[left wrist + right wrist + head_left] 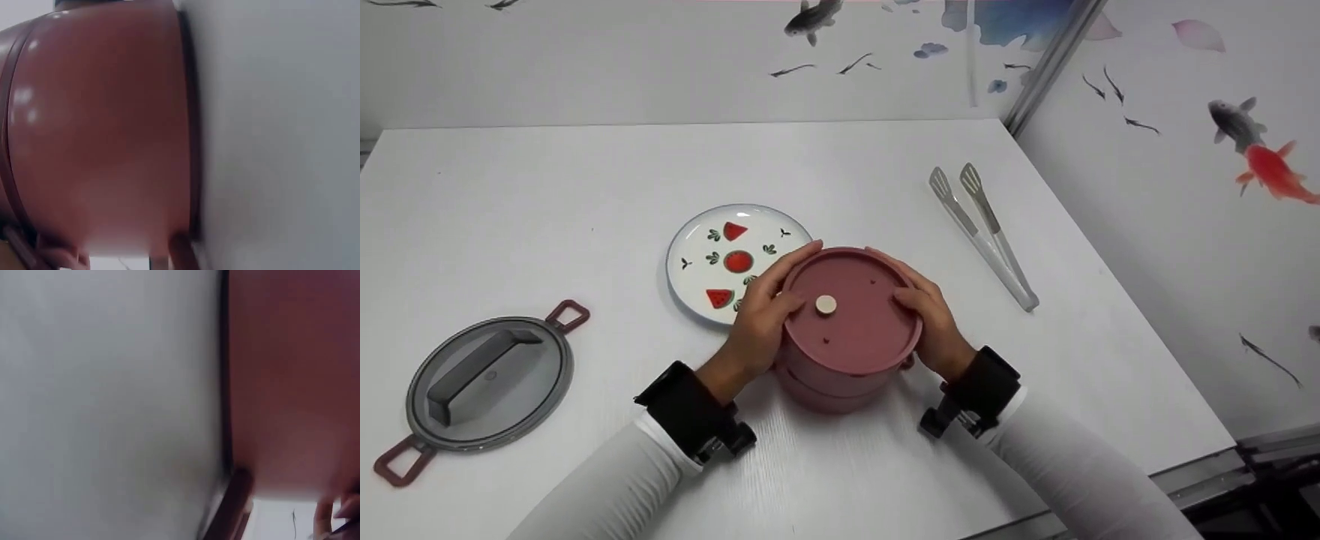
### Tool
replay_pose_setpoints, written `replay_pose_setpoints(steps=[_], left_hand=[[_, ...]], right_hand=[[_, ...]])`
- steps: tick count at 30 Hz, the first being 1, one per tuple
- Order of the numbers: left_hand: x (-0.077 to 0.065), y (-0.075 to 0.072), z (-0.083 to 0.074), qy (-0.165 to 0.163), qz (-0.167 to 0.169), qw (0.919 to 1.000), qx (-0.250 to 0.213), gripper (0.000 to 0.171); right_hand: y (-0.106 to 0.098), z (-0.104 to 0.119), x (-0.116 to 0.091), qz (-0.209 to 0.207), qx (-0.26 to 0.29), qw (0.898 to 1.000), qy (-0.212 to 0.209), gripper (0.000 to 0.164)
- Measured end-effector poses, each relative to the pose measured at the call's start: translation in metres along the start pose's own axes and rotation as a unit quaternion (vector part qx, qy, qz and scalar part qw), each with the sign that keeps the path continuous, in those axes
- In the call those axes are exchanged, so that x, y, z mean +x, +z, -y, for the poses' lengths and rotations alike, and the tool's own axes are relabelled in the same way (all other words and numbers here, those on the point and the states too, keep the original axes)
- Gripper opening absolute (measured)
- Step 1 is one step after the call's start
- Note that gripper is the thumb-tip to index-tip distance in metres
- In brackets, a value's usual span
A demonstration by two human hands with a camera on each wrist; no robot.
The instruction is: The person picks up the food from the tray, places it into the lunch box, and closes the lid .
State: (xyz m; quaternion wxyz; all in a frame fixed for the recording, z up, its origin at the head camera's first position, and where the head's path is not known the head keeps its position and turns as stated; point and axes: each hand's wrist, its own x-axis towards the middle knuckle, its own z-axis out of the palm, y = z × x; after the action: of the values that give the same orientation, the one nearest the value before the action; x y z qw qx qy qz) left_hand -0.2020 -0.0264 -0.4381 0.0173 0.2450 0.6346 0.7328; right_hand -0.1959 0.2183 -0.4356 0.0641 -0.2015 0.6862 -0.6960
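Observation:
A round dusty-red pot (840,386) stands on the white table in front of the person, its flat lid (859,322) on top. Off-centre on the lid sits a small cream knob (826,304). The left hand (761,319) grips the upper left side, thumb over the lid's edge. On the opposite side the right hand (936,319) grips likewise, its thumb on the lid rim. Both wrist views are filled by the pot's smooth wall (101,124), with a few fingertips (323,517) low in the right one. Fingers behind the pot are mostly hidden.
Behind the left hand lies a white plate (697,225) with watermelon pictures. A grey lid (532,375) with a bar handle and two red loops is at the left. Metal tongs (997,255) lie spread at the right. Walls (660,60) border the table's back and right.

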Motion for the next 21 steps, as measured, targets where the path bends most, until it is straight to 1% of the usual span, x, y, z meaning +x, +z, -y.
replay_pose_setpoints(steps=[3,7,15,18,21], left_hand=[[-0.002,0.001,0.006,0.007,-0.020,0.9996,-0.019,0.061],[-0.003,0.003,0.012,0.008,-0.035,0.9988,-0.035,0.059],[-0.007,0.004,0.015,0.005,-0.058,0.9969,-0.052,0.059],[-0.006,0.005,0.016,0.002,-0.064,0.9964,-0.056,0.060],[-0.004,0.007,0.018,-0.001,-0.071,0.9960,-0.055,0.061]], right_hand=[[0.004,-0.004,0.000,-0.013,0.011,1.000,-0.006,0.063],[0.008,-0.008,0.000,-0.021,0.037,0.999,-0.015,0.065],[0.013,-0.015,-0.001,-0.012,0.070,0.997,-0.027,0.064],[0.012,-0.016,0.000,-0.014,0.084,0.996,-0.025,0.064],[0.011,-0.017,0.000,-0.017,0.083,0.996,-0.028,0.062]])
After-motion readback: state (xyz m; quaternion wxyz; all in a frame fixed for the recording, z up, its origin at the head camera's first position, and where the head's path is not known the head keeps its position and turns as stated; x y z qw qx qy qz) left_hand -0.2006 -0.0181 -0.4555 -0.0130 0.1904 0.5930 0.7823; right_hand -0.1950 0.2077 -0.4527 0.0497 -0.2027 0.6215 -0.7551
